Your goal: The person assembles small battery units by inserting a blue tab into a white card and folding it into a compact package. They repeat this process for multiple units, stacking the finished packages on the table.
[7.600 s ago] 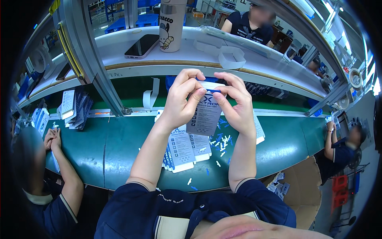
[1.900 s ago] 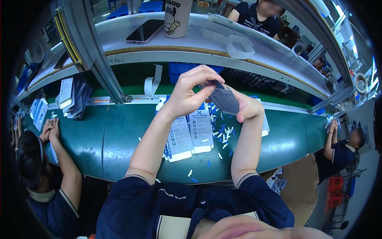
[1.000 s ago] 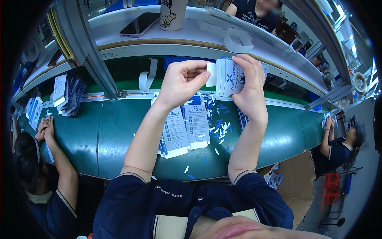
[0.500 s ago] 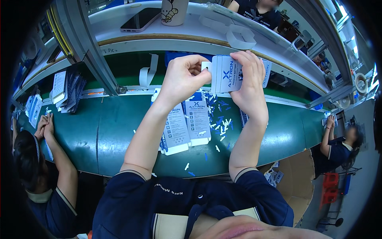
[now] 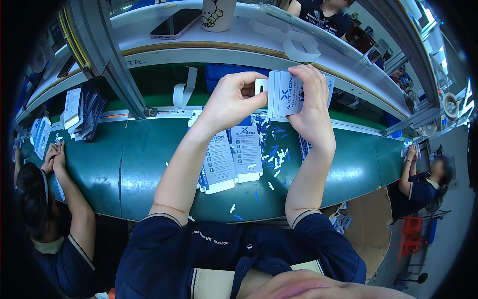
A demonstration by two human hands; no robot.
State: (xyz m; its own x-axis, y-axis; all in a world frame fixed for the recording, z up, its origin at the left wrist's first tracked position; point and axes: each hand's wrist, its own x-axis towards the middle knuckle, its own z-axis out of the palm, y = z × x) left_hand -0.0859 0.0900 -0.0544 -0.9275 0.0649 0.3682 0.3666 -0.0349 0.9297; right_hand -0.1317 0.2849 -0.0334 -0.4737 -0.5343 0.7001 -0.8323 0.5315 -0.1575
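Raised over the bench, a flat white-and-blue battery box point(image 5: 282, 93) is gripped by my right hand point(image 5: 312, 107), fingers over its top edge and thumb below. My left hand point(image 5: 234, 99) pinches at the white hang tab point(image 5: 260, 86), which has a dark slot, at the box's left end. Below my hands, overlapping flat battery boxes point(image 5: 247, 154) lie on the green bench. Small white and blue cut-out scraps point(image 5: 279, 158) are strewn beside them. Another stack of boxes point(image 5: 304, 145) is partly hidden behind my right forearm.
A shelf point(image 5: 149, 48) across the back holds a phone point(image 5: 177, 23) and a cup point(image 5: 217, 15). More boxes point(image 5: 84, 112) lean by the left metal post point(image 5: 117, 65). A cardboard carton point(image 5: 368, 226) stands at the bench's right front edge. Co-workers sit at left point(image 5: 59, 224) and right point(image 5: 423, 187).
My left hand has shifted slightly to the right along the tab, and the tab's slot now shows more plainly. My right hand still grips the box in nearly the same place.
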